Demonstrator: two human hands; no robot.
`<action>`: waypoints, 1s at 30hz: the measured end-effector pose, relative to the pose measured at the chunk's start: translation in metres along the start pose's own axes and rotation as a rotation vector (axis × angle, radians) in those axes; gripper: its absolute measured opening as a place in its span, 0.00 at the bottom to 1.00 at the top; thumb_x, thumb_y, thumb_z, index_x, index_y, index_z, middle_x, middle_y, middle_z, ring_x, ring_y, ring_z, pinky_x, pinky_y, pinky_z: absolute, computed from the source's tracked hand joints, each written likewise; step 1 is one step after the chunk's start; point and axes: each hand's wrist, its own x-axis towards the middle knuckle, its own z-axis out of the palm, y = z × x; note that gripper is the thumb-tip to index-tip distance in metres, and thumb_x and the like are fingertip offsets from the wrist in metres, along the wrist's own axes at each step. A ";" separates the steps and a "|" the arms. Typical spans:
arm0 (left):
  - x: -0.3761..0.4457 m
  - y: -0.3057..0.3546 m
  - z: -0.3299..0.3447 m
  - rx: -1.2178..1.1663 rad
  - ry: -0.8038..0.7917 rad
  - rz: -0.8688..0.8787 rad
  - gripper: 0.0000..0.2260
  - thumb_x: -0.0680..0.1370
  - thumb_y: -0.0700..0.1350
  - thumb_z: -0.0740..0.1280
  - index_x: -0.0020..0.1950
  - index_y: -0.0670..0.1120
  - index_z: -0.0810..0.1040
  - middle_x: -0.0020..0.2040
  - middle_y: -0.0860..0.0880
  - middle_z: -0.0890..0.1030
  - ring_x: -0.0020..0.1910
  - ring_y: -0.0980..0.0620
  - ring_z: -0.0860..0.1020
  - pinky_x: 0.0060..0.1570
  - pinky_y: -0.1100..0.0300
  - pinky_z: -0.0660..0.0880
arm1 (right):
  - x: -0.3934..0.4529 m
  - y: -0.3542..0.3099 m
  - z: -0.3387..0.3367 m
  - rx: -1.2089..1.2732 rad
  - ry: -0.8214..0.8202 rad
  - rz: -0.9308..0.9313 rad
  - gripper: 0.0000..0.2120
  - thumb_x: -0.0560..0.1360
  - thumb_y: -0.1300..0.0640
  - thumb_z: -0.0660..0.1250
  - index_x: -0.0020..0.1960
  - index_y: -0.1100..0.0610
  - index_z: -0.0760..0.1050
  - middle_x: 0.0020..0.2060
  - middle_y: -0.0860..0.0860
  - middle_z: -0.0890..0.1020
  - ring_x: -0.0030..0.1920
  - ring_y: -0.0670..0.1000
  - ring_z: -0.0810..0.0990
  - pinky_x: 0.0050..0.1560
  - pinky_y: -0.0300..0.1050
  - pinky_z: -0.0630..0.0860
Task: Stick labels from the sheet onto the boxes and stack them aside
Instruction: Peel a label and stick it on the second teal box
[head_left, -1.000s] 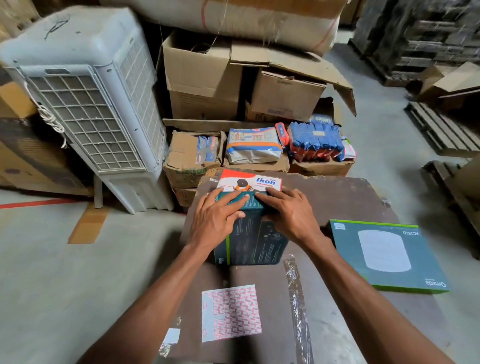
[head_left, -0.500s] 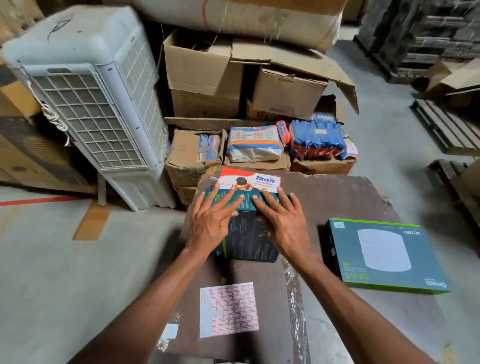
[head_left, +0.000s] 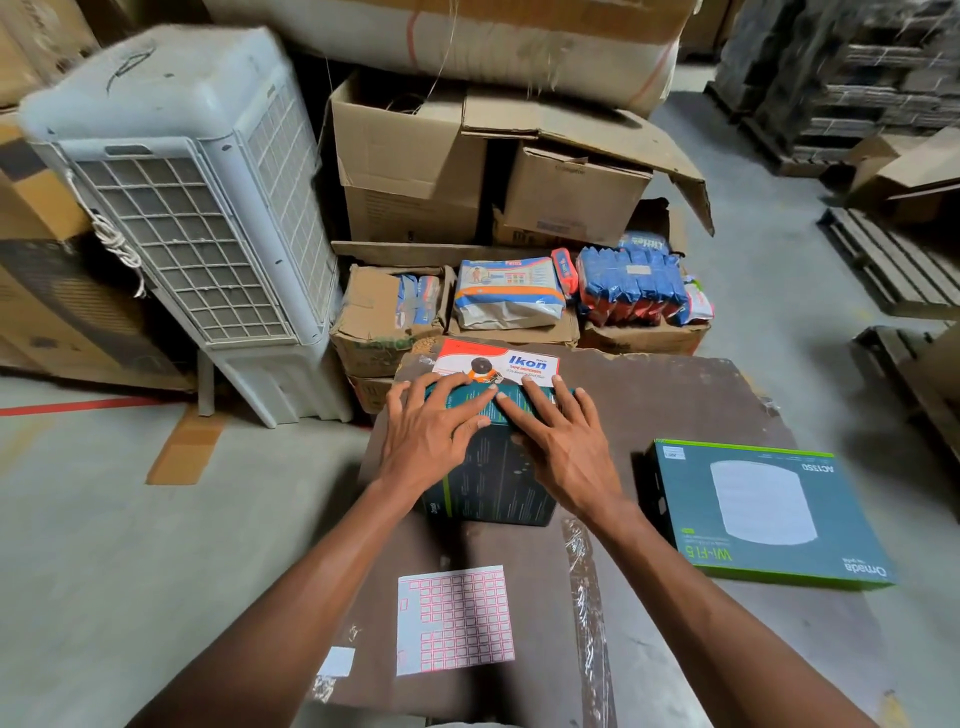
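A dark teal box (head_left: 498, 483) lies on the brown table (head_left: 675, 405). My left hand (head_left: 431, 436) and my right hand (head_left: 561, 441) both lie flat on its top with fingers spread straight, fingertips near its far edge. Just beyond the fingertips sits a white and orange Ikon box (head_left: 498, 364). The label sheet (head_left: 453, 621), white with rows of pink-edged labels, lies near the table's front edge between my forearms. A second teal Wi-Fi box (head_left: 769, 514) with a green rim rests flat to the right.
A white air cooler (head_left: 197, 208) stands left of the table. Cardboard cartons (head_left: 415, 171) and blue packets (head_left: 628, 286) are stacked behind it. Wooden pallets (head_left: 893, 260) lie on the floor at right. A strip of clear tape (head_left: 587, 597) runs along the table.
Both hands have flattened and spread on the dark teal box, sliding slightly toward its far edge. The box top now lies lower and flatter than a second ago.
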 end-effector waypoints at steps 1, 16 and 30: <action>0.000 0.001 0.002 -0.009 -0.002 -0.005 0.20 0.82 0.62 0.53 0.74 0.68 0.69 0.72 0.56 0.73 0.71 0.46 0.69 0.67 0.44 0.63 | 0.000 -0.001 0.001 0.009 0.005 0.006 0.33 0.80 0.47 0.67 0.81 0.41 0.57 0.78 0.54 0.67 0.77 0.66 0.64 0.76 0.66 0.61; 0.000 0.002 0.005 -0.106 0.009 0.018 0.19 0.80 0.59 0.64 0.71 0.65 0.74 0.74 0.52 0.74 0.76 0.41 0.67 0.74 0.37 0.57 | -0.031 -0.041 0.018 0.187 0.376 0.176 0.23 0.76 0.53 0.63 0.70 0.51 0.78 0.70 0.57 0.75 0.73 0.63 0.68 0.69 0.61 0.64; -0.003 -0.002 0.016 -0.187 0.082 0.007 0.18 0.79 0.61 0.65 0.69 0.64 0.77 0.73 0.54 0.75 0.76 0.44 0.68 0.75 0.42 0.54 | -0.098 -0.134 0.155 0.579 -0.690 0.315 0.07 0.73 0.61 0.63 0.44 0.54 0.80 0.46 0.55 0.82 0.45 0.59 0.81 0.45 0.50 0.80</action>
